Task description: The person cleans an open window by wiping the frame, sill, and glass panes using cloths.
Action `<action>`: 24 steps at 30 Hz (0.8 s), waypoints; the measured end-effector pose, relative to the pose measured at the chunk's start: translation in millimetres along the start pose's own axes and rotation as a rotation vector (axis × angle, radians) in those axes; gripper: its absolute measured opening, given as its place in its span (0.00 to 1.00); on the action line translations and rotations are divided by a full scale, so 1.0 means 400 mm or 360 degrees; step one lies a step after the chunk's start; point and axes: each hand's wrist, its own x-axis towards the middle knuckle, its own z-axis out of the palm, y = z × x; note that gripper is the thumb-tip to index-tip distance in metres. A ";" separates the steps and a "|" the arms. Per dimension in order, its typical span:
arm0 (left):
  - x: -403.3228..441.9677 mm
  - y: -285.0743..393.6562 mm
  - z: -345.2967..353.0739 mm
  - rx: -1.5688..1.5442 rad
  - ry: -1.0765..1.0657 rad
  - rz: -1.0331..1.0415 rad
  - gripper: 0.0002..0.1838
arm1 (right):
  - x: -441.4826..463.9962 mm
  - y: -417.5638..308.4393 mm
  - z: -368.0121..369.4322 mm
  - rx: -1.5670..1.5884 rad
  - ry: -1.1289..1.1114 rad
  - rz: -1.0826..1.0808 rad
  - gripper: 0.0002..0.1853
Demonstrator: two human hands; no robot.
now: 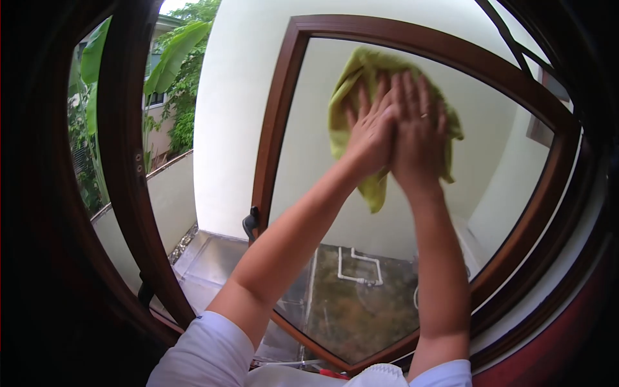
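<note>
A yellow-green cloth (340,119) lies against the upper part of a glass pane (322,193) in a brown-framed window sash (274,135). My left hand (374,132) presses on the cloth with its fingers stretched out. Right beside it, my right hand (418,138) also lies flat on the cloth, fingers extended and slightly blurred; a ring shows on one finger. The two hands touch or overlap along their inner sides. One corner of the cloth hangs down below them.
The sash stands swung outward, with a dark handle (251,222) on its left edge. A dark brown window post (122,155) rises at left. Through the glass, white pipes (361,279) run over a stained floor. A white wall (235,116) and green plants (187,97) are outside.
</note>
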 end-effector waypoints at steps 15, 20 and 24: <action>0.044 0.182 0.147 0.0196 -0.0441 0.0752 0.32 | -0.149 0.163 -0.120 -0.0585 0.0179 0.0710 0.33; -0.044 0.205 0.200 -0.0158 -0.0511 0.0914 0.29 | -0.279 0.169 -0.137 -0.0779 0.0112 0.0904 0.35; -0.261 0.205 0.257 -0.0375 -0.0496 0.0791 0.25 | -0.543 0.121 -0.137 -0.0501 0.0136 0.1036 0.37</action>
